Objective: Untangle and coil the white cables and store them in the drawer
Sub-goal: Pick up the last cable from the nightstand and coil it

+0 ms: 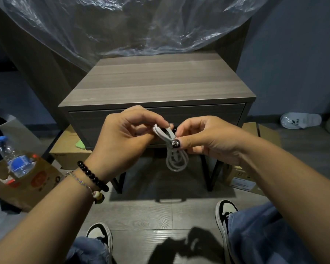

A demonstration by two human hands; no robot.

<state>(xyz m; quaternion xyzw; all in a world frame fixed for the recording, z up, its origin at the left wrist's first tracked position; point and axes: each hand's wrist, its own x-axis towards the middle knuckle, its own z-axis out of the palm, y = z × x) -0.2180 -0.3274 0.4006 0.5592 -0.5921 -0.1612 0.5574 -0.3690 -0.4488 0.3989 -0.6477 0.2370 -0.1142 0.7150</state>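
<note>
A person's left hand [122,138] and right hand [202,138] pinch a coiled white cable [174,155] before a grey bedside table's closed drawer [208,115]; the loops hang below, apparently bound at the middle.

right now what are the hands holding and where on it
Both hold one coiled white cable. The left hand pinches its upper looped end; the right hand pinches the bundle's middle, with loops hanging free below.
</note>
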